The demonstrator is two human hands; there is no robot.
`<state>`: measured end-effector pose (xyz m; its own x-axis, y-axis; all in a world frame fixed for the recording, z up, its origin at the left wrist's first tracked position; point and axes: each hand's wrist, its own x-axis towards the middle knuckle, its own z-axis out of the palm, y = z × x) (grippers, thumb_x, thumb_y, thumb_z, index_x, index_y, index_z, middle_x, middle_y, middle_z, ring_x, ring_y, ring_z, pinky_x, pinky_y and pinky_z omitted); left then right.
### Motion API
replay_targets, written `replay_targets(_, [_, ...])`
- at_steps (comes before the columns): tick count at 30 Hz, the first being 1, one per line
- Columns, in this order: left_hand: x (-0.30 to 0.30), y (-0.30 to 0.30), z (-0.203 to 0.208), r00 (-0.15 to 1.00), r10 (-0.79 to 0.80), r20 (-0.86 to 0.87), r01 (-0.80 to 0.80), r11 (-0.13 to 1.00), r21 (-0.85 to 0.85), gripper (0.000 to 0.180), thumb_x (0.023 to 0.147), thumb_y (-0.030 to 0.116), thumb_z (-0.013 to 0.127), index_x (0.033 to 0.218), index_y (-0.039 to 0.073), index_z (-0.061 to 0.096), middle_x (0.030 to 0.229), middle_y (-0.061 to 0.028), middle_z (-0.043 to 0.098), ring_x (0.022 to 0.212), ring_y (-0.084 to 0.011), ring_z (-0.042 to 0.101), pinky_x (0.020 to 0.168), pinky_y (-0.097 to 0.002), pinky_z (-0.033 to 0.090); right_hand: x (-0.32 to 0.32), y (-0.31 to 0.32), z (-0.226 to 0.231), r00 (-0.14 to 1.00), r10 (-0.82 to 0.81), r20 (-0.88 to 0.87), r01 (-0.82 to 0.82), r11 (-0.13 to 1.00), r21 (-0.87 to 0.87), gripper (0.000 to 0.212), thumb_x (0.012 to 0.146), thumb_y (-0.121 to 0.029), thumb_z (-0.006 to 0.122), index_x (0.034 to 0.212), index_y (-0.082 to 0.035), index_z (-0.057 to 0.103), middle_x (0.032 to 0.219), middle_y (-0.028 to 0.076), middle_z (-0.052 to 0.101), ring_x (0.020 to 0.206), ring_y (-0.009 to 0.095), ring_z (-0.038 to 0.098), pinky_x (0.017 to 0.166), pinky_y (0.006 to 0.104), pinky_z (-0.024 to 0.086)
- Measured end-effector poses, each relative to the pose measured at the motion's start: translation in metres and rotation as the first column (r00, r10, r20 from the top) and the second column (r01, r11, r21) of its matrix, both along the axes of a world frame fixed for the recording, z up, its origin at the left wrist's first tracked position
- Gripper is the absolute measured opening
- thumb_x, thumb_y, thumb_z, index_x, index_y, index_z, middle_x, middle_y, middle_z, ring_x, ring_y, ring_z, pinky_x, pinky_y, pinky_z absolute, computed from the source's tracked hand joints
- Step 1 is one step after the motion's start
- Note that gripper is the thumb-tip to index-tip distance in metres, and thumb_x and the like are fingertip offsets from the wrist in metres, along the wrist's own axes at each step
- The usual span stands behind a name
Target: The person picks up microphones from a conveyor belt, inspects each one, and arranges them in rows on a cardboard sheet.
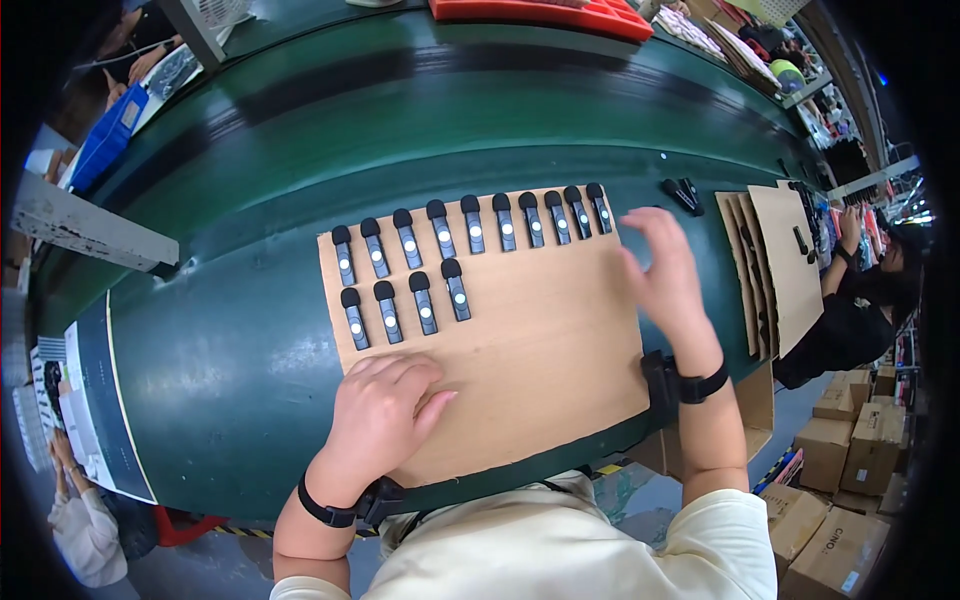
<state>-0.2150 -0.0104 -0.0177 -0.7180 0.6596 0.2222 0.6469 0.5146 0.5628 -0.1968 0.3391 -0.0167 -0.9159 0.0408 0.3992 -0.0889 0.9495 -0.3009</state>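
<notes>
A sheet of brown cardboard (pixel 540 370) lies in front of me on the green bench. On it, small black clip-on microphones with foam tops and a white round dot stand in two rows. The far row (pixel 475 230) runs nearly the full width, and the shorter near row (pixel 422 305) covers the left part. My left hand (pixel 385 410) rests on the sheet just below the near row, thumb apart from loosely bent fingers, holding nothing visible. Past the sheet's right edge my right hand (pixel 663 270) hovers with thumb and fingers apart, slightly blurred, nothing seen in it.
Beyond the sheet's far right corner lie a few loose black microphones (pixel 684 196). Stacked cardboard sheets (pixel 785 265) lean at the right, near a co-worker in black (pixel 850 320). A metal post (pixel 95 225) stands left; a red tray (pixel 550 14) sits far back. Cartons (pixel 830 540) fill the floor at right.
</notes>
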Motion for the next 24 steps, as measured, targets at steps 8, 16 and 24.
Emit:
replay_targets(8, [-0.001,0.002,-0.001,1.000,-0.012,0.002,0.012,1.000,0.019,0.018,0.075,0.016,0.077,0.085,0.006,0.066,0.088,-0.0062,0.070,0.082,-0.0269,0.065,0.077,-0.0371,0.050,0.016,0.099,-0.035,0.948,-0.306,0.090,0.304,0.952,0.040,0.032,0.081,-0.003,0.070,0.111,-0.001,0.059,0.107,0.012,0.062,0.094,0.027,0.061,0.082,0.0330,0.050])
replay_targets(16, [0.000,-0.003,-0.003,1.000,0.000,-0.012,0.000,1.000,0.012,0.019,0.075,0.018,0.078,0.086,0.006,0.067,0.088,-0.0077,0.070,0.080,-0.0284,0.065,0.077,-0.0384,0.050,0.024,-0.005,0.019,0.975,-0.089,0.203,0.174,0.875,-0.452,0.036,0.079,-0.003,0.071,0.113,-0.001,0.059,0.098,0.005,0.065,0.082,0.013,0.058,0.078,0.0262,0.048])
replay_targets(24, [0.000,-0.007,0.002,0.889,-0.150,0.433,-0.074,0.886,0.458,0.029,0.076,0.026,0.080,0.085,0.003,0.065,0.079,-0.0095,0.067,0.069,-0.0260,0.064,0.062,-0.0336,0.051,0.026,-0.136,0.036,0.875,0.478,0.076,-0.397,0.798,-0.454,0.046,0.071,-0.002,0.078,0.113,-0.003,0.061,0.099,0.008,0.066,0.092,0.021,0.063,0.081,0.0327,0.049])
